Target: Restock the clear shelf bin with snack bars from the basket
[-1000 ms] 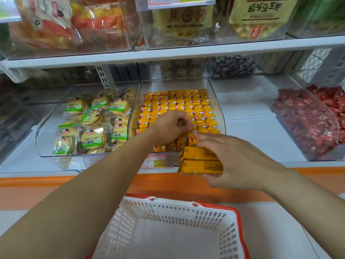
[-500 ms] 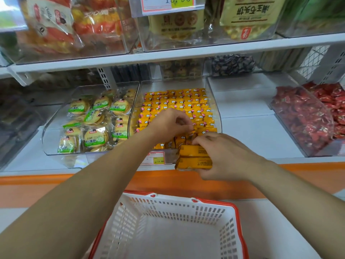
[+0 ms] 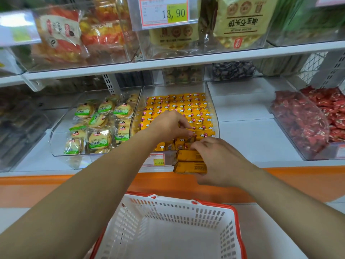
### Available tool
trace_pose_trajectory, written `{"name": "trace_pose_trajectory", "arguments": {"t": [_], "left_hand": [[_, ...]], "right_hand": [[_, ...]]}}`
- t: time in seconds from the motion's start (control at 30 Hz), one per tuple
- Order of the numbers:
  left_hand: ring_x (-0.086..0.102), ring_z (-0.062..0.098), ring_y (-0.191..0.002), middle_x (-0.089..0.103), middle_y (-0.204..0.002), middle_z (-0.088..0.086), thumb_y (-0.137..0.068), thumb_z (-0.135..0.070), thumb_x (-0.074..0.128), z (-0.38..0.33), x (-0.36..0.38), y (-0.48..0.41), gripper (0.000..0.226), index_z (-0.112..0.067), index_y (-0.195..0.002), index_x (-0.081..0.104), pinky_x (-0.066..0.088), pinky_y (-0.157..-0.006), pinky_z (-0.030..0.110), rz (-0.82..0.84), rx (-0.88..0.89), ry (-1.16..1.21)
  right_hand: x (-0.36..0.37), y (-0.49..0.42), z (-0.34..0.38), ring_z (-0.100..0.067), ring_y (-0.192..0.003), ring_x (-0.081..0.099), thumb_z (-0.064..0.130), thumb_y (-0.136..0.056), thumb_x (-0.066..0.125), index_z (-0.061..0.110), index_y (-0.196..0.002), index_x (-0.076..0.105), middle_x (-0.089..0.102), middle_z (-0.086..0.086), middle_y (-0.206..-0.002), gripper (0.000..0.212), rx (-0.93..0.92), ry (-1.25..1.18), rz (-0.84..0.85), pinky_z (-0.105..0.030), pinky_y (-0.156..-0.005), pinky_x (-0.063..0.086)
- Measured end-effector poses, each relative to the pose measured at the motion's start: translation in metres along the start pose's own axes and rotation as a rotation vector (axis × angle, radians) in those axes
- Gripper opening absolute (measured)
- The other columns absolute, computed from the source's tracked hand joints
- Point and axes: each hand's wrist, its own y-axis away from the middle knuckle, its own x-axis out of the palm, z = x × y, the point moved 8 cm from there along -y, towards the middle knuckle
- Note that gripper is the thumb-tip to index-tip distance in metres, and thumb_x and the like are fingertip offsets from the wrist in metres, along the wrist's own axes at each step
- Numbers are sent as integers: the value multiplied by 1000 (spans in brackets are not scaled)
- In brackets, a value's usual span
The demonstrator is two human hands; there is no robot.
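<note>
Little has been moved: a snack bar (image 3: 190,130) is kept pinched in the fingers of the left hand (image 3: 166,126) over the clear bin (image 3: 212,107) (nearly full); two more bars (image 3: 189,166) are gripped by the right hand (image 3: 222,162), the basket (image 3: 168,208) emptied.

Basket (image 3: 177,209) front cut off; lower tag (image 3: 156,160) unreadable.

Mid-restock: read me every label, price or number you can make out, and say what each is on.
"13, 90": price tag on the upper-shelf bin front.
"15.80", as best I can tell: small price tag on the clear shelf bin front.
Large upside-down Chinese characters on the beige bag, upper shelf: not surely readable.
Characters on the green-labelled biscuit packs: blurred.
Print on the snack bars in the right hand: too small.
</note>
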Motion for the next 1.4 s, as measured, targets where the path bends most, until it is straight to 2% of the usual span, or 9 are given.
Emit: {"name": "trace_pose_trajectory", "arguments": {"t": [0.1, 0.37, 0.53, 0.67, 0.83, 1.07, 1.13, 1.23, 1.4], "left_hand": [[63, 15, -84, 70, -89, -4, -87, -44, 77, -4, 13, 1, 19, -26, -90, 79, 53, -69, 34, 74, 36, -119], [62, 9, -86, 70, -91, -10, -92, -33, 74, 0, 10, 10, 18, -22, -104, 81, 49, -67, 22, 90, -44, 58], [69, 10, -96, 76, -95, -11, -106, -36, 51, 4, -16, 71, 30, -28, -98, 79, 56, -82, 21, -279, -222, 777], [71, 27, -105, 76, -114, 9, -86, -62, 62, -21, 15, 127, 48, -24, -110, 78, 62, -87, 41, -112, -324, 1355], [70, 41, -104, 72, -116, 28, -95, -10, 64, 1, 11, 152, 29, 3, -121, 67, 61, -85, 51, -218, -499, 1297], [77, 27, -94, 79, -101, 7, -85, -26, 76, 2, -4, 151, 22, -28, -107, 75, 63, -72, 36, -29, -248, 1076], [77, 27, -96, 80, -104, 4, -86, -23, 78, 16, -11, 145, 23, -25, -108, 74, 62, -69, 34, -100, -281, 1096], [78, 18, -81, 80, -89, -2, -93, -17, 72, 45, -27, 144, 19, -22, -110, 64, 59, -63, 32, -250, -346, 854], [70, 12, -58, 74, -71, -7, -91, -16, 73, 68, -21, 142, 18, -26, -99, 60, 55, -51, 25, -295, -404, 659]], "right_hand": [[2, 1, -1, -16, -109, 52, 67, -63, 63, 31, -132, 46, 56, 3, -123, 80, 5, -5, -1, -30, -94, 46], [1, 0, -4, -14, -111, 52, 66, -64, 68, 31, -135, 44, 54, 6, -124, 83, 0, -72, 5, -29, -93, 47], [-22, 7, -14, -6, -102, 55, 62, -66, 70, 35, -123, 56, 53, 15, -114, 64, 166, -647, -174, -20, -80, 48], [-22, 0, 15, -10, -90, 70, 50, -71, 81, 32, -106, 71, 73, 9, -97, 40, 196, -1175, -220, -29, -78, 58], [-10, -14, 46, -4, -85, 67, 47, -60, 92, 35, -109, 61, 69, 13, -100, 59, 206, -1140, -131, -29, -76, 58], [-17, -30, 34, -13, -76, 73, 55, -76, 69, 32, -116, 60, 70, 3, -99, 47, 184, -1169, -20, -32, -65, 61], [-29, -33, 14, -8, -82, 72, 55, -83, 72, 34, -103, 65, 73, 7, -93, 30, 219, -1116, -144, -25, -63, 57], [-41, -32, -29, -22, -80, 74, 37, -86, 73, 27, -104, 63, 72, -5, -97, 23, 348, -1133, -357, -38, -66, 62], [-35, -35, -33, -15, -74, 73, 22, -85, 77, 42, -96, 56, 66, 7, -107, 31, 279, -907, -342, -41, -71, 61]]}}
